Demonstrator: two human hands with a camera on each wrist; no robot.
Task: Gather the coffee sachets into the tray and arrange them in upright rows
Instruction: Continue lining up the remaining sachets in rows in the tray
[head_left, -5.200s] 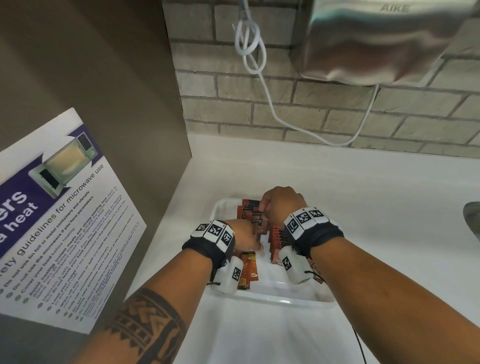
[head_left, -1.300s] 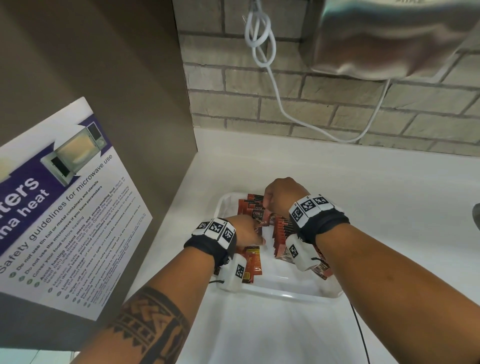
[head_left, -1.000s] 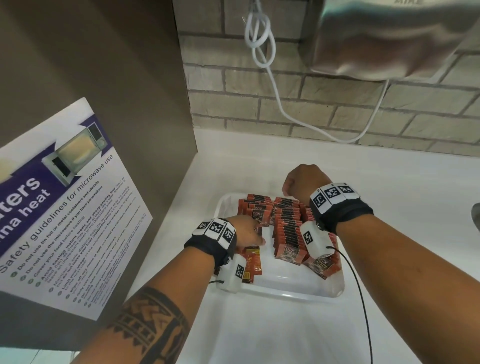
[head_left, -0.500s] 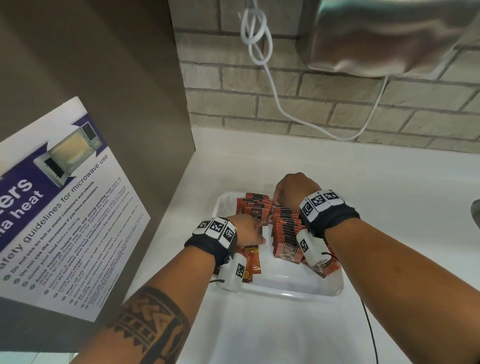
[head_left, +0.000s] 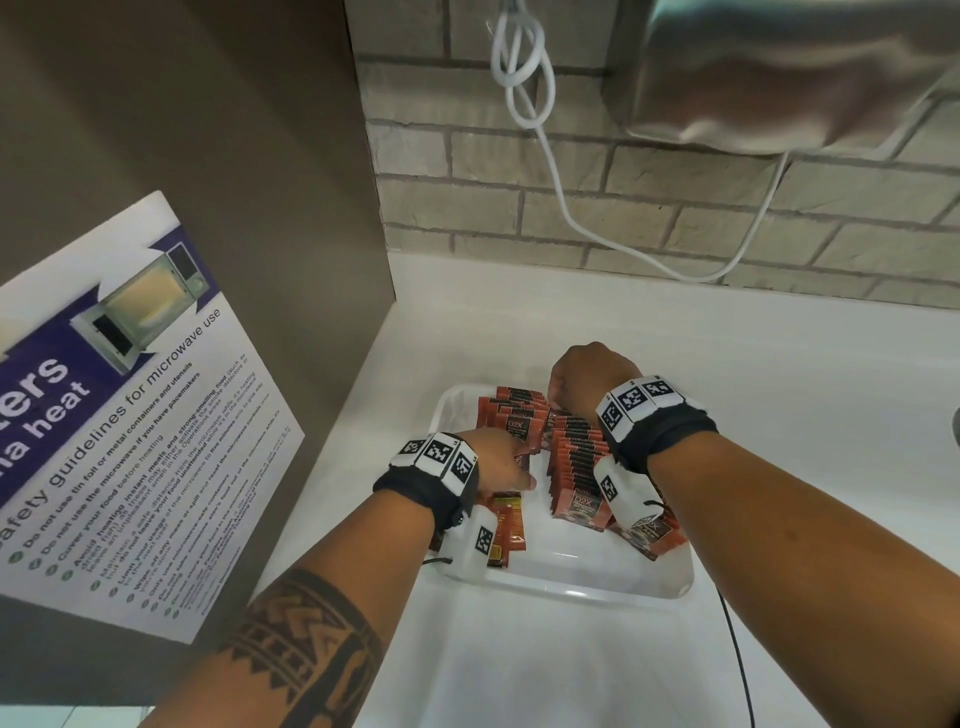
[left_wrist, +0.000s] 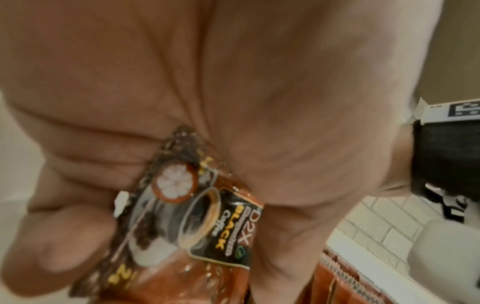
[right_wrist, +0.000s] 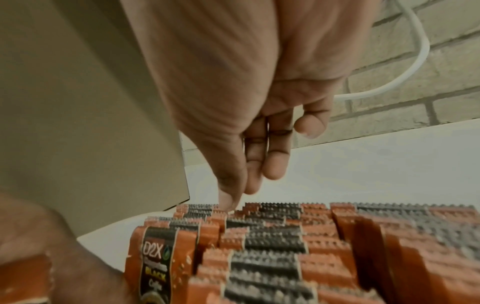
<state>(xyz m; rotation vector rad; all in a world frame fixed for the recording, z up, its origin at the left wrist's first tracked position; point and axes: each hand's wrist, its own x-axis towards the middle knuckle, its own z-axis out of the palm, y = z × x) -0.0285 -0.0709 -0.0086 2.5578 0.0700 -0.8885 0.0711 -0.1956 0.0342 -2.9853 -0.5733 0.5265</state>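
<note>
Inside tray (head_left: 566, 590), left hand (head_left: 493, 460) pinching sachet (left_wrist: 197, 224), front open.

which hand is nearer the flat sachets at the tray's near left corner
Left. The left hand sits just above the flat sachets, gripping another sachet. The right hand is at the tray's far end, touching the upright rows.

Orange-black coffee sachets (head_left: 574, 457) upright in rows in white tray (head_left: 582, 590), few flat at left.

I see my left hand (head_left: 496, 457) and right hand (head_left: 584, 376) inside the white tray (head_left: 597, 590), among upright orange coffee sachets (head_left: 574, 457) on the counter (head_left: 727, 374).
</note>
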